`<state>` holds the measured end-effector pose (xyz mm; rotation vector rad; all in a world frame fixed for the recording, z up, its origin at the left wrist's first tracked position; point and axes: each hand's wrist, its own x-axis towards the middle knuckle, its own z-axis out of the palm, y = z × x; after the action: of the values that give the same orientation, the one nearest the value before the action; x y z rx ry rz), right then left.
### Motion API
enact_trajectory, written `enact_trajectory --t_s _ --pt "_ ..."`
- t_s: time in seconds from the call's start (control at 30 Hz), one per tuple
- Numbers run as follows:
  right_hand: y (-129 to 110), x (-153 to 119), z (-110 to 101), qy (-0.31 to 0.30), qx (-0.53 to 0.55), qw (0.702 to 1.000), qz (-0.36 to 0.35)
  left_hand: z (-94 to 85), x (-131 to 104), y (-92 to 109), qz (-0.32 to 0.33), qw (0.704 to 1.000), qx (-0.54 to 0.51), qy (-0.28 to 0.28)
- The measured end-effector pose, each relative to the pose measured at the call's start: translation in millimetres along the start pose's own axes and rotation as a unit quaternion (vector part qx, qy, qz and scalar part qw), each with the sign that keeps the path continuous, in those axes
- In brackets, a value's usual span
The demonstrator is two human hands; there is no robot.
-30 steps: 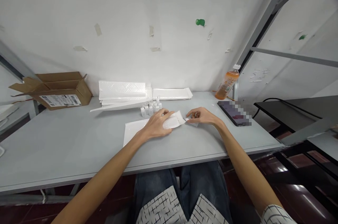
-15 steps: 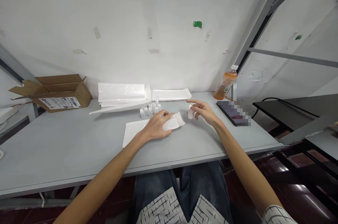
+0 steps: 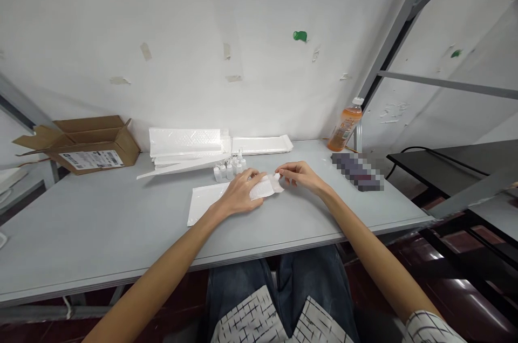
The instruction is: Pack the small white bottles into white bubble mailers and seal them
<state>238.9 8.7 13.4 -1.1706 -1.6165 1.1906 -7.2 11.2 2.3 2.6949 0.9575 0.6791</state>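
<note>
My left hand (image 3: 242,192) is closed on a small white pouch (image 3: 262,187), holding it low over the grey table. At the pouch's right end, my right hand (image 3: 298,176) pinches a small white bottle (image 3: 277,176), mostly hidden by the fingers and the pouch's edge. Just behind my left hand stand several small white bottles (image 3: 230,171) in a cluster. A flat white bubble mailer (image 3: 204,200) lies under and to the left of my left hand.
White bubble mailers (image 3: 184,142) are stacked by the wall, with another flat white pack (image 3: 261,144) beside them. An open cardboard box (image 3: 93,149) sits at the left. An orange drink bottle (image 3: 345,127) and a phone (image 3: 358,171) are at the right.
My right hand has moved left with the small bottle, bringing it from beside the pouch to the pouch's right end. My left hand has stayed in place.
</note>
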Motion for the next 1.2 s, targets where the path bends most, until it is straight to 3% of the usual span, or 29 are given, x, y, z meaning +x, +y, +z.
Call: enact_trajectory --t_s 0.13,0.33,0.47,0.6,0.67,0.73,0.83,0.93,1.0,1.2 --pt "-2 -2 -3 -0.016 0.001 1.000 0.016 -1.1 0 0 -0.011 1.000 -0.006 -0.005" --pt "-2 -2 9 -0.133 0.017 0.990 0.044 0.2 -1 1 -0.006 1.000 -0.006 -0.009" --pt "-4 -4 7 -0.132 -0.014 0.990 0.038 -0.5 -1 5 0.016 1.000 0.004 -0.011" --pt "-5 -6 1 -0.114 -0.062 0.991 0.042 -22.9 -5 0 0.041 0.993 0.051 0.094" --pt "-4 -6 -1 -0.103 -0.074 0.991 0.051 -45.2 -15 -13 0.025 0.981 0.103 0.160" --pt "-3 -6 -2 -0.084 -0.082 0.992 0.051 -70.3 -31 -35 -0.033 0.962 0.183 0.200" --pt "-3 -7 -2 -0.062 -0.091 0.993 0.042 -99.3 -61 -76 -0.128 0.934 0.286 0.172" --pt "-4 -7 -3 -0.061 -0.099 0.992 0.041 -109.9 -81 -110 -0.183 0.927 0.318 0.074" --pt "-5 -7 -3 -0.064 -0.104 0.992 0.040 -111.4 -85 -124 -0.206 0.930 0.301 0.042" --pt "-3 -6 -7 -0.049 -0.116 0.991 0.040 -132.5 -73 -142 -0.333 0.914 0.191 0.129"
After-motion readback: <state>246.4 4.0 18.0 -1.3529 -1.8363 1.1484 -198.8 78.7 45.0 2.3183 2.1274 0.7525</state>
